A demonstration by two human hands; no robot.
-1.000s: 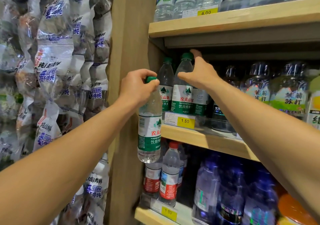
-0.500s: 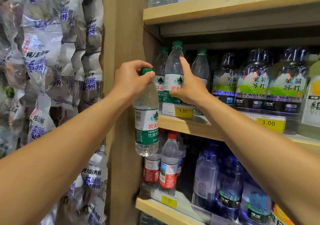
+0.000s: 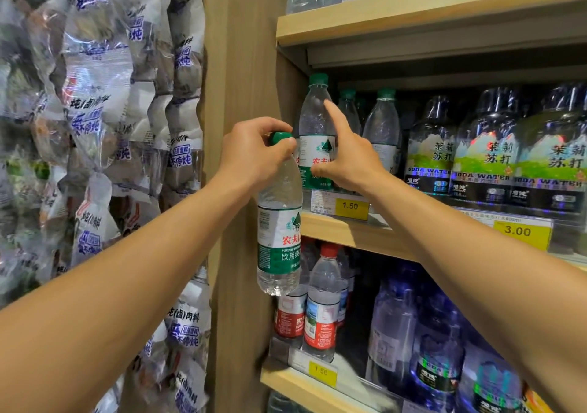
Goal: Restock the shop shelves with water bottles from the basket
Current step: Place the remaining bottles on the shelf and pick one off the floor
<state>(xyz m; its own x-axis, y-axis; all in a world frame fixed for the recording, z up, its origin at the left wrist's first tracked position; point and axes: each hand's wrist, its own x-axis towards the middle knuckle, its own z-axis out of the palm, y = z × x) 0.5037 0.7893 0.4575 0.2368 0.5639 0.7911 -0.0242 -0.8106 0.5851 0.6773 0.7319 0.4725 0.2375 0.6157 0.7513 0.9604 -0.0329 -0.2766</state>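
A wooden shelf unit (image 3: 355, 231) fills the right of the frame, with hanging food packets (image 3: 95, 126) down the left side. Dark soda water bottles (image 3: 482, 158) stand at the right of the middle shelf. At centre, the left hand (image 3: 254, 155) curls round the green cap of a water bottle (image 3: 279, 231), which hangs in front of the shelf edge. The right hand (image 3: 346, 158), forefinger straight, thumb pressing, touches a green-capped bottle (image 3: 316, 126) standing at the shelf's left end above a yellow price tag (image 3: 351, 206).
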